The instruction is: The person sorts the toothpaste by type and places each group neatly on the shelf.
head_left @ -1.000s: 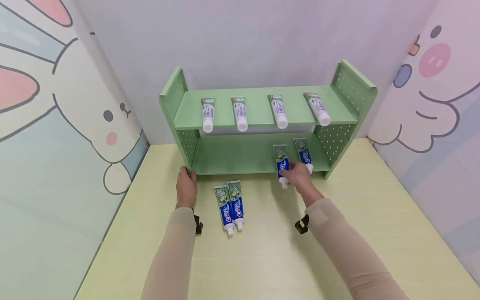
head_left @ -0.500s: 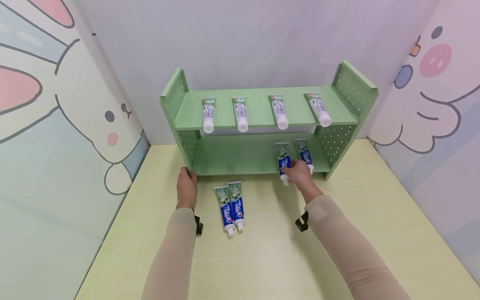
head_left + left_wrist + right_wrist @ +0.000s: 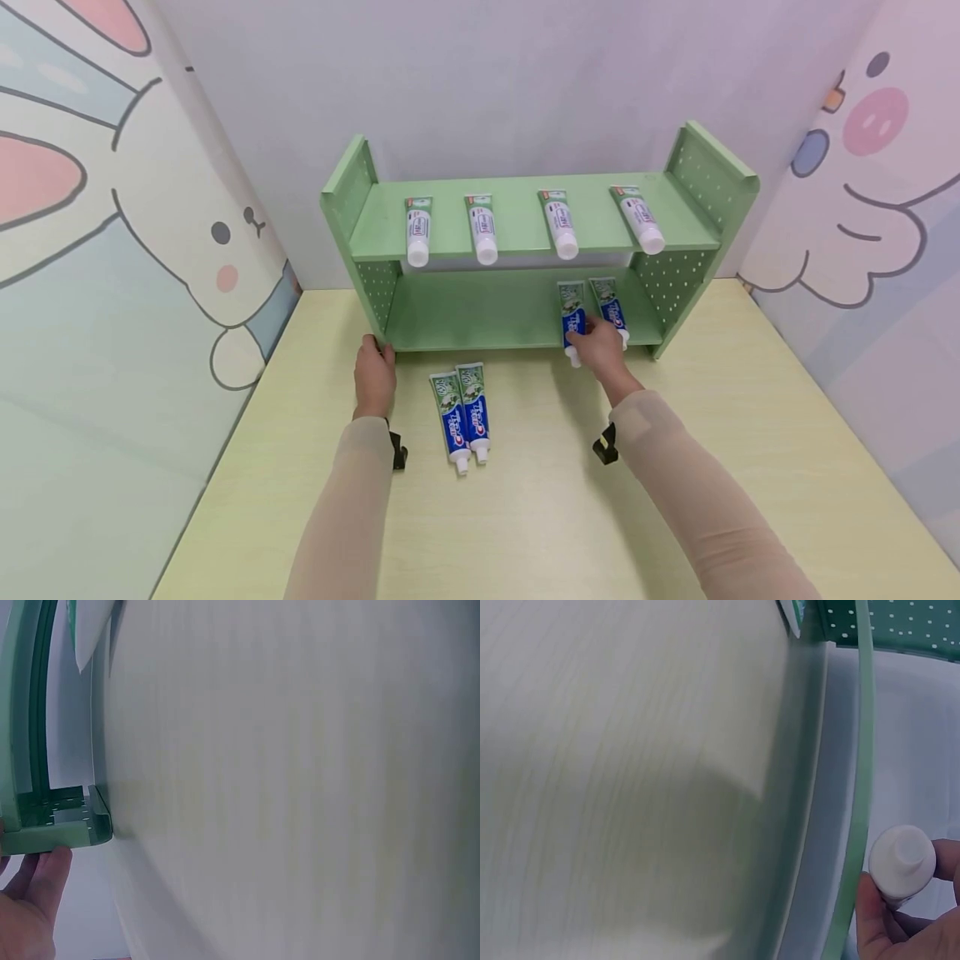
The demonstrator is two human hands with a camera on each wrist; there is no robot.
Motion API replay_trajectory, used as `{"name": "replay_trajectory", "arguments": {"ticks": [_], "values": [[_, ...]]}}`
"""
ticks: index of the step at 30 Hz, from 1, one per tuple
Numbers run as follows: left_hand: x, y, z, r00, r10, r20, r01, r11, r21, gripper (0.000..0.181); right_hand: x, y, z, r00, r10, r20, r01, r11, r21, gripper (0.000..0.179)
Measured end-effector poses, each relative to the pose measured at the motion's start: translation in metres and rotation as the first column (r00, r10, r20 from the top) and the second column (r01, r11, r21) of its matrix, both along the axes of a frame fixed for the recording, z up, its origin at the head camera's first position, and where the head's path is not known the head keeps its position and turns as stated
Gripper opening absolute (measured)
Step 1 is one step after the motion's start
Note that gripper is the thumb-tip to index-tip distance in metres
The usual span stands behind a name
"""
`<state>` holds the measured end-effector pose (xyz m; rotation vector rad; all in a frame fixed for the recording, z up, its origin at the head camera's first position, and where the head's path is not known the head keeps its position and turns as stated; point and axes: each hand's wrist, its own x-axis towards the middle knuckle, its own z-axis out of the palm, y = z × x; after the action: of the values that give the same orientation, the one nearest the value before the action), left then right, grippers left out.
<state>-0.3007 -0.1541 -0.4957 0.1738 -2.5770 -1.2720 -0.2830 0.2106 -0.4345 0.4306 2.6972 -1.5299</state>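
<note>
My right hand (image 3: 602, 346) grips a green and blue toothpaste tube (image 3: 572, 307) by its lower part, thumb and fingers on either side. That tube lies on the lower level of the green shelf (image 3: 472, 308), its cap poking past the front edge. In the right wrist view, the white cap (image 3: 902, 861) shows between thumb and fingers. Just right of it lies another such toothpaste tube (image 3: 606, 302), partly hidden by the hand. My left hand (image 3: 373, 375) holds the lower front corner of the shelf's left side panel (image 3: 49, 838), which sits between its digits.
Two green and blue toothpaste tubes (image 3: 459, 417) lie side by side on the table (image 3: 517, 517) in front of the shelf. Several white-capped toothpaste tubes (image 3: 483, 225) lie spaced along the upper level, caps forward. Perforated side panels (image 3: 675, 283) close both shelf ends. A wall stands behind.
My right hand has slid the toothpaste tube slightly back and to the right on the lower level, closer to the neighbouring tube. The left hand stays at the shelf's corner.
</note>
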Motion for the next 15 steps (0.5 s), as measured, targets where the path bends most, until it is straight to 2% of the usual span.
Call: {"name": "replay_trajectory", "arguments": {"ticks": [15], "values": [[-0.002, 0.000, -0.001, 1.000, 0.013, 0.002, -0.013, 1.000, -0.015, 0.027, -0.008, 0.000, -0.016, 0.995, -0.052, -0.089, 0.054, 0.998, 0.016, 0.059]]}}
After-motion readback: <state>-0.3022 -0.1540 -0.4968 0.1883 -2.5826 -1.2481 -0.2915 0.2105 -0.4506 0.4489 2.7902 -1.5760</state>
